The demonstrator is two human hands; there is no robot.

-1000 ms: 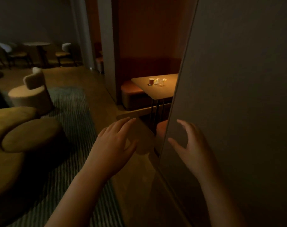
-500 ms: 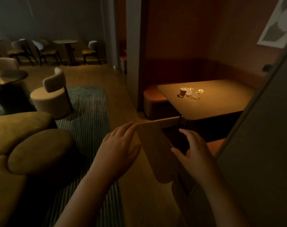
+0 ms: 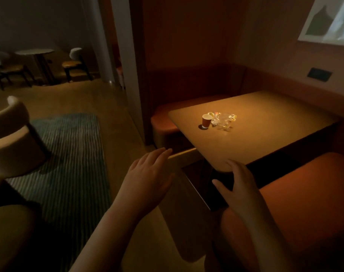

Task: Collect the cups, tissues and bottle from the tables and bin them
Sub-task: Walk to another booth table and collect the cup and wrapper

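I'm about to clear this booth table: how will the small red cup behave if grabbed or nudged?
The red cup looks like a small paper one, so probably light and easily crushed. It stands upright on the smooth table, so a nudge may tip it. Its contents cannot be seen.

The tabletop [image 3: 265,138] looks smooth and matt, wood-toned. The cup [image 3: 206,121] is matt red-brown paper. At its 3 o'clock lies crumpled clear plastic [image 3: 223,119], glossy and glinting (what it is cannot be told). The seat [image 3: 304,203] is matt orange upholstery. The rug [image 3: 69,154], at 9 o'clock, is ribbed cloth.
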